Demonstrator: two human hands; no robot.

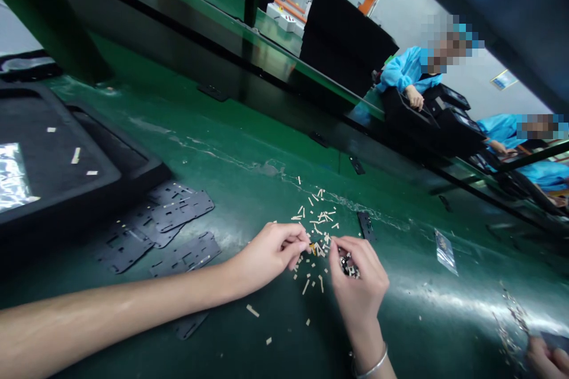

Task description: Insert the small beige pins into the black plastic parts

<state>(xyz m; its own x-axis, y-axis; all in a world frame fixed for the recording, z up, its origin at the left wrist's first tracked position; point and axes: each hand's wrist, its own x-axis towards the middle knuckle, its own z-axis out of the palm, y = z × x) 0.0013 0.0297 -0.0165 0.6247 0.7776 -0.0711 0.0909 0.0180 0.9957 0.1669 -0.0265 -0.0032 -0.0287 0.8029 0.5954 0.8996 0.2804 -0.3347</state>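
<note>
Small pale strips lie scattered over the green tabletop around both hands. My left hand is closed in a pinch at the left side of the scatter, its fingertips beside a small yellow piece. Facing it from the right, my right hand has thumb and forefinger pressed together over the strips. Whatever either pinch holds is too small to make out. Small shiny parts show beneath the curled fingers of my right hand; whether they lie in the palm or on the table, I cannot tell.
Flat dark plates with cutouts lie to the left, beside black trays. Right of the scatter are a dark plate and a clear bag. Another person's hand is at the lower right. Co-workers in blue sit beyond the dark rail.
</note>
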